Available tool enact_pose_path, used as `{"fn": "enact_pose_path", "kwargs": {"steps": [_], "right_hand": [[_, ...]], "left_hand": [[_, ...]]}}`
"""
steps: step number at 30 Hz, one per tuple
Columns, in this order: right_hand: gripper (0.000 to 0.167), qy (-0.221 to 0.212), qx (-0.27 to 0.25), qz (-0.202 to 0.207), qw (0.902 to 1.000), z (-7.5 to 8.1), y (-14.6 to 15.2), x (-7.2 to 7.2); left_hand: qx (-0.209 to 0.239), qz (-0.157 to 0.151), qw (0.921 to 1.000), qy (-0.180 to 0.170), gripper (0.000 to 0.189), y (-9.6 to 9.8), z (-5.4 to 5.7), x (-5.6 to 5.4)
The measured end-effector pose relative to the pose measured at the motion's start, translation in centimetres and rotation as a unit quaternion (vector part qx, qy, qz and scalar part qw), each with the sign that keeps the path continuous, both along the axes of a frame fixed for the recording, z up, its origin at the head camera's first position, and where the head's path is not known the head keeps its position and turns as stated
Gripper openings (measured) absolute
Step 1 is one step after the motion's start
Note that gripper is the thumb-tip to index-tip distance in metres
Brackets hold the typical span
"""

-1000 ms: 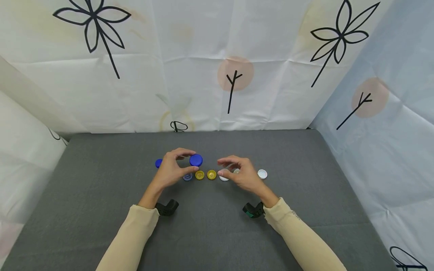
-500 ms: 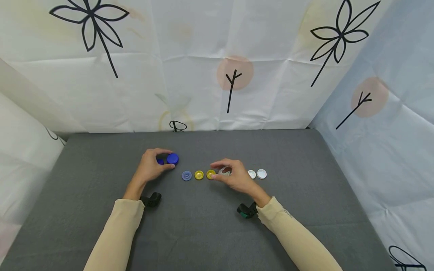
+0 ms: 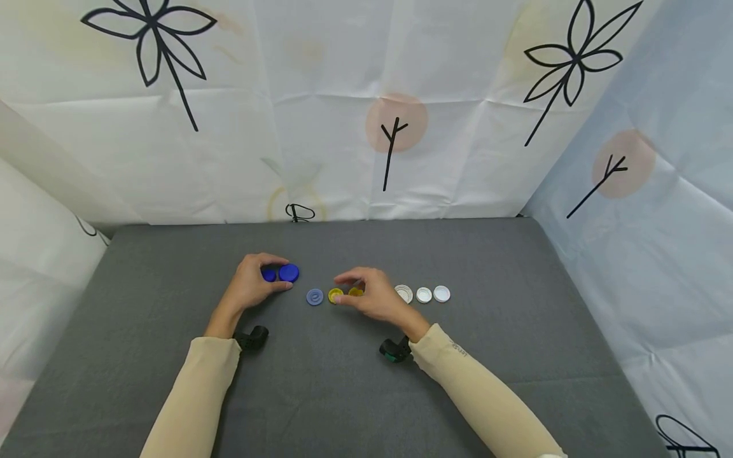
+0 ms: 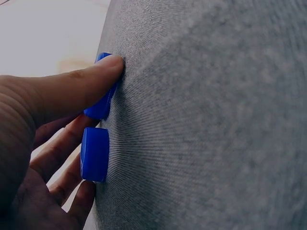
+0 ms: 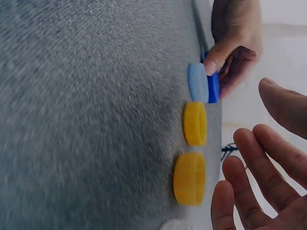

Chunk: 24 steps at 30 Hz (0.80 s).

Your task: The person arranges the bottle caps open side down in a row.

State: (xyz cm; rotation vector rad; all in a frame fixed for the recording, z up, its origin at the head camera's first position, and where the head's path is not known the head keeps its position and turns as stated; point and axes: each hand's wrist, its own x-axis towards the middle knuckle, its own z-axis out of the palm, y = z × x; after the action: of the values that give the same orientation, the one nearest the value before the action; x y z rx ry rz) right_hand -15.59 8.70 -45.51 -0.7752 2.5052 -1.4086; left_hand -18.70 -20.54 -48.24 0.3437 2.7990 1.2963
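Blue cap (image 3: 289, 273) is pinched by left hand (image 3: 250, 281); yellow caps (image 5: 194, 123) below right hand (image 3: 372, 294).

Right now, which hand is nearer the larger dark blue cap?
Left: the left hand holds the cap between thumb and finger. The right hand is off to its right, over the yellow caps.

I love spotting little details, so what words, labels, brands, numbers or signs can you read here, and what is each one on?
No text is readable.
Right sleeve: small dark mark near the cuff, possibly lettering, too small to read.
Larger blue cap: no lettering visible.
Light-blue cap: faint detail on top, too small to tell whether it is lettering.
White wall cloth: line drawings, no words seen.
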Motion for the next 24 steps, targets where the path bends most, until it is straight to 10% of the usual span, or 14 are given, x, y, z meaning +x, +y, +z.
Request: {"fn": "enact_pose_path", "kwargs": {"steps": [14,24], "right_hand": [[0.038,0.060,0.084,0.002,0.9947,-0.4,-2.2,-0.5],[0.048,0.027,0.135,0.002,0.9905,-0.8,-3.1,-1.1]], "left_hand": [[0.003,-0.009,0.9999,-0.012,0.051,-0.4,0.3,0.2],[-0.016,0.012,0.9994,0.030,0.048,1.0,2.0,2.4]]}}
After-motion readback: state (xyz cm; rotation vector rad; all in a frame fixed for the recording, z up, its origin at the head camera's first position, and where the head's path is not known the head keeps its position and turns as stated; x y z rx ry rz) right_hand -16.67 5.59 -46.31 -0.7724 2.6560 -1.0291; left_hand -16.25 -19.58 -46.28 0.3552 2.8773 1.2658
